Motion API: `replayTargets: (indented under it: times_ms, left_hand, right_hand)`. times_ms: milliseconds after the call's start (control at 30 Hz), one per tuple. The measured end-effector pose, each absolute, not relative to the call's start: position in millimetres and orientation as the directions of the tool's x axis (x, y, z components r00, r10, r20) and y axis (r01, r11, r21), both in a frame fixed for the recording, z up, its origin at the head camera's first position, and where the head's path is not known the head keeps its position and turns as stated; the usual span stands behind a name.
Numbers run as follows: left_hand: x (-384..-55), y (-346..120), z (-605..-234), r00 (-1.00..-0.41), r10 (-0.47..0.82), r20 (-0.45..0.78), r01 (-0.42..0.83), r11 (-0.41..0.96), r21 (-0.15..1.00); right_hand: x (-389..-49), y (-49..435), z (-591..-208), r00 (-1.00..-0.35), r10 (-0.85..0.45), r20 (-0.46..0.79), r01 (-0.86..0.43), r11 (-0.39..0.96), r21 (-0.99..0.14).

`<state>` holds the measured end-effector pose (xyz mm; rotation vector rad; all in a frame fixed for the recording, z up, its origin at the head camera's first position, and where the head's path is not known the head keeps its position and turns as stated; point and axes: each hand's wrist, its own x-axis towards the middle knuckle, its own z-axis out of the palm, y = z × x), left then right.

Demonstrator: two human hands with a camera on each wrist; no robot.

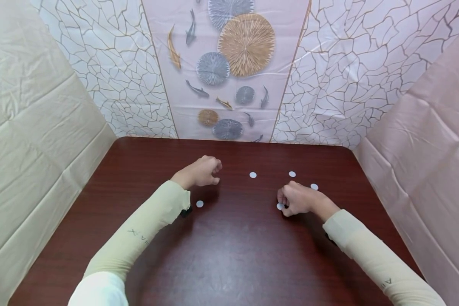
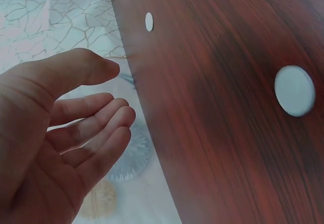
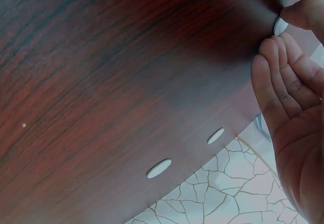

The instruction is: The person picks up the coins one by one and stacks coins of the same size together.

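My right hand (image 1: 297,198) is low over the right part of the table. It pinches a small flat white disc (image 1: 280,206) between thumb and fingertips; in the right wrist view the same disc (image 3: 280,26) shows at the thumb tip. Over the left-centre of the table hangs my left hand (image 1: 203,171), holding nothing, its fingers loosely bent and the thumb apart, as the left wrist view (image 2: 66,118) shows. Nearest to it lies another white disc (image 1: 200,204), close to the wrist on the near side.
Further white discs lie flat on the dark red-brown table (image 1: 222,250): one (image 1: 253,174) between the hands toward the back, one (image 1: 292,174) beyond the right hand, one (image 1: 314,186) behind its wrist. Patterned cloth (image 1: 229,85) stands along the back edge, with plain cloth on both sides.
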<state>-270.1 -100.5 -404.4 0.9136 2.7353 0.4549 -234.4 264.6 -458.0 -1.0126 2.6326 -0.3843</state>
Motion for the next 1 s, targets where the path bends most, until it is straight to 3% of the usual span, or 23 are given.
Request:
replayTargets:
  times_ms: [367, 1000]
  left_hand:
    - [-291, -55, -417, -0.762, 0.630, -0.147, 0.554, 0.753, 0.354]
    - [-319, -17, -452, -0.724, 0.675, -0.141, 0.589, 0.712, 0.382]
  right_hand:
    - [-233, 267, -458, -0.713, -0.676, -0.186, -0.593, 0.723, -0.354]
    - [-232, 266, -457, -0.720, -0.664, -0.201, -0.577, 0.734, -0.357]
